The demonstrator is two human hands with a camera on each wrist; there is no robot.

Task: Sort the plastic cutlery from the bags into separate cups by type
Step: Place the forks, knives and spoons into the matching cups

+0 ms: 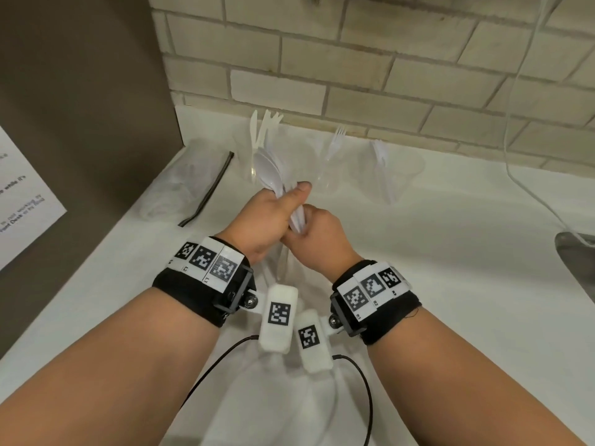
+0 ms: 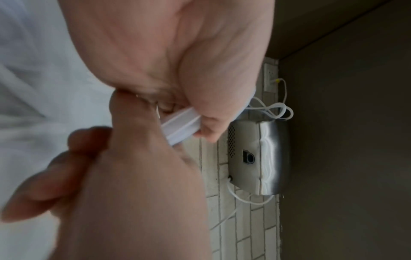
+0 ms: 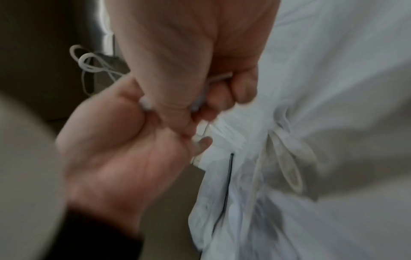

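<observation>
Both hands meet above the middle of the white table, holding one mixed bundle of white plastic cutlery (image 1: 273,162). Our left hand (image 1: 267,217) wraps the handles in a full fist, thumb on top, so its grip is closed around the bundle. Spoon bowls fan out just above the fist, and fork tines and a knife tip stand higher, toward the tiled wall. Our right hand (image 1: 322,239), touching the left, pinches the lower handle ends; the left wrist view shows its fingers curled on the flat white handles (image 2: 181,123).

Three clear cups stand along the table's back edge. The left cup (image 1: 244,156) sits behind the bundle, and what it holds we cannot tell. The middle cup (image 1: 328,169) holds a fork, and the right cup (image 1: 386,175) holds several white pieces, too faint to name. A clear zip bag (image 1: 180,185) lies near the back left corner.

To do this step well, we judge it best to keep the left fist firm while the right draws out pieces of a single type by their handles, pulling straight along the bundle so tines do not snag, then drop them handle-first into the matching cup.
</observation>
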